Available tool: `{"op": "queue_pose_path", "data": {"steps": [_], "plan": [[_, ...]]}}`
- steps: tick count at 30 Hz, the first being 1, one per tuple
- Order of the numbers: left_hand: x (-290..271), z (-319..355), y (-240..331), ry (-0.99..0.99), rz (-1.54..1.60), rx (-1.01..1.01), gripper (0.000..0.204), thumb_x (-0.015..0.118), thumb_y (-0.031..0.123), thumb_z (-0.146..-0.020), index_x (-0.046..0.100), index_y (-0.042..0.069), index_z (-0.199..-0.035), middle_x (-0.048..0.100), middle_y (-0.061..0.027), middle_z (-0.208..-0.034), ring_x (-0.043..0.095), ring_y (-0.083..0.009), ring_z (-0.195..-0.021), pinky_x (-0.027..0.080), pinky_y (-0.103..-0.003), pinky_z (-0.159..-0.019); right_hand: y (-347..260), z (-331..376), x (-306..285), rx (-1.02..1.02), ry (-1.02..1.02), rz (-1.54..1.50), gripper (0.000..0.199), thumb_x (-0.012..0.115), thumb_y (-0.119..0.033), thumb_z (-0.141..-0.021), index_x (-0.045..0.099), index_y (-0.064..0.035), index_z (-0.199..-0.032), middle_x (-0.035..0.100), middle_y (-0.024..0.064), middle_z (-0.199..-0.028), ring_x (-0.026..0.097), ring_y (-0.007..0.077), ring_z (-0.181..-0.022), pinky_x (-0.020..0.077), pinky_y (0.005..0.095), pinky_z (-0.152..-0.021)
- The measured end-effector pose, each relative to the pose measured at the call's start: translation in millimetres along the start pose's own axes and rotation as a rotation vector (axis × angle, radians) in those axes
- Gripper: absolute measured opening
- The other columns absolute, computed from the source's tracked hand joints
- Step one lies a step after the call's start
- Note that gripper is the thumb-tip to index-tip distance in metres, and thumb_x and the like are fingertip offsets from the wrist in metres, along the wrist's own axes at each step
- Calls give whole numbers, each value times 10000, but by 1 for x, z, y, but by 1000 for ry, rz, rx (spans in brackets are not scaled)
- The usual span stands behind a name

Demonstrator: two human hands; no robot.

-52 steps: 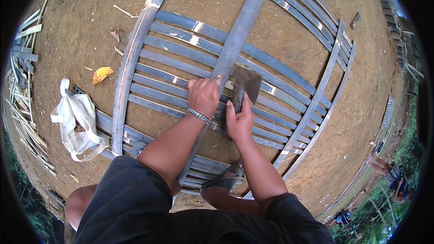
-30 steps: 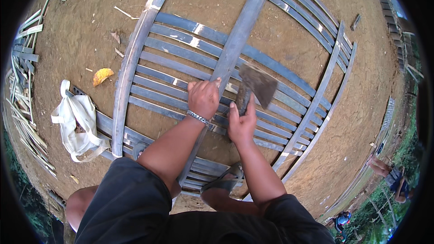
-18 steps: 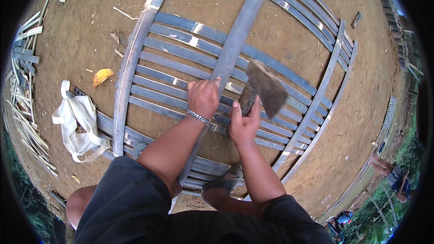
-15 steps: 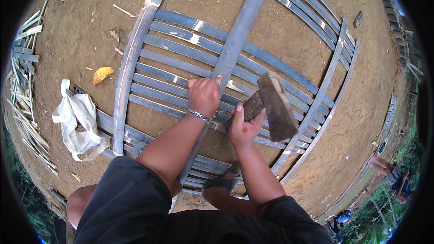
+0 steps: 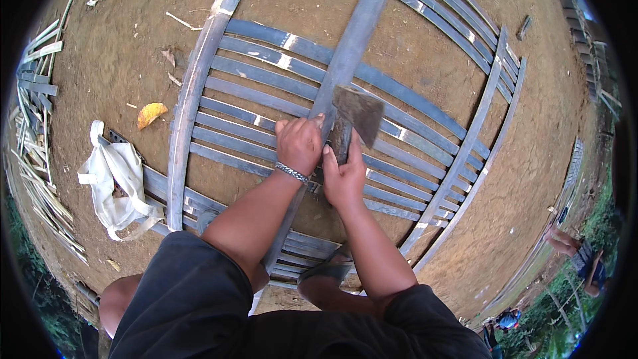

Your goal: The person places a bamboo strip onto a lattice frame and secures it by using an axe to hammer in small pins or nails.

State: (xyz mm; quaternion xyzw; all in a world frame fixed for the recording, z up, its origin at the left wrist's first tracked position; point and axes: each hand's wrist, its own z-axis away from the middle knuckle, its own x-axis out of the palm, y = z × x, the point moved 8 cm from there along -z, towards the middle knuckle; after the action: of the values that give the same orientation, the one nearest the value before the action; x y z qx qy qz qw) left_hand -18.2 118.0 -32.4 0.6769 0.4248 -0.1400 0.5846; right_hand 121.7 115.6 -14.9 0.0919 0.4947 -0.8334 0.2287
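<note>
My right hand (image 5: 344, 183) is wrapped round the short dark handle of an axe (image 5: 362, 112). The axe's broad, worn metal head is over the right side of the middle bamboo pole (image 5: 352, 43). Just left of the axe, my left hand (image 5: 299, 143) is closed, with its thumb at the pole's edge; what its fingers hold, if anything, is hidden. Beneath both hands runs a row of grey-blue bamboo slats (image 5: 256, 86), laid crosswise under the pole. A chain bracelet (image 5: 291, 172) circles my left wrist.
A thick bamboo side pole (image 5: 193, 106) lies to the left, thinner rails (image 5: 465, 149) to the right. A white bag (image 5: 113, 176) and a yellow-orange piece (image 5: 151, 114) rest on the dirt. Split bamboo strips (image 5: 40, 193) pile at far left. A person (image 5: 585, 262) is at far right.
The axe has swung left and its head has turned, from over the slats on the right to the middle pole. My right hand moved left with it; my left hand stays put.
</note>
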Motion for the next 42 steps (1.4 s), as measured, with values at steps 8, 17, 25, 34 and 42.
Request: {"op": "queue_pose_path", "data": {"steps": [8,17,25,34,42], "plan": [[-2,-1,4,27,2,12,225,687,36,-830,749,97,-1037,643,-73,-752,614,-271,-716,396,-412,-733,14,-7,-1,-10,-40,141,593,676,-118,-985,413,93,-1473,662,274,-1280,696,349,-1000,536,405,-908],[1,0,5,1,-7,-9,210,676,36,-837,745,100,-1025,653,-75,-764,623,-276,-727,396,-419,-735,19,4,-14,-370,174,156,497,659,-103,-991,472,84,-1412,695,84,-828,641,169,-675,513,333,-639],[1,-3,4,-9,-13,-17,201,675,25,-834,745,103,-1005,667,-65,-776,626,-267,-722,402,-415,-739,18,10,-23,-306,226,6,501,667,-121,-981,494,78,-1407,705,206,-1121,681,258,-912,542,395,-818],[1,4,0,-2,-33,-12,212,679,29,-839,738,101,-1030,670,-73,-788,630,-273,-733,403,-419,-746,-17,-1,-31,-347,176,208,597,670,-137,-949,434,-50,-1490,689,328,-1129,664,521,-1053,545,549,-879],[1,6,2,17,-61,-19,46,647,82,-893,689,99,-891,621,-73,-745,633,-279,-751,407,-429,-750,19,-22,-29,-41,-53,223,614,680,-157,-938,455,-50,-1499,688,317,-1178,676,478,-1108,548,478,-930]]}}
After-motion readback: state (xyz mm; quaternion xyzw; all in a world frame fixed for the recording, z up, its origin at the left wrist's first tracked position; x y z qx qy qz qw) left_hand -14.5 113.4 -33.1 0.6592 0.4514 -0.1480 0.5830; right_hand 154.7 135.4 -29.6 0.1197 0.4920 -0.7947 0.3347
